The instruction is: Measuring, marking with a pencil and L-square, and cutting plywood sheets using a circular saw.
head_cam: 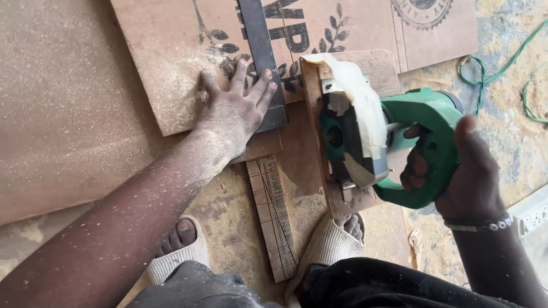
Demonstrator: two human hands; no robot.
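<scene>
At centre right, our right hand is wrapped around the handle of the green circular saw; we judge it heavy and rigid. Our left hand, fingers spread, presses the stiff plywood sheet by the metal straightedge.

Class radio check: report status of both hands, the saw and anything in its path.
Left hand flat on dark straightedge and plywood sheet. Right hand grips green circular saw. Nothing seen blocking.
</scene>
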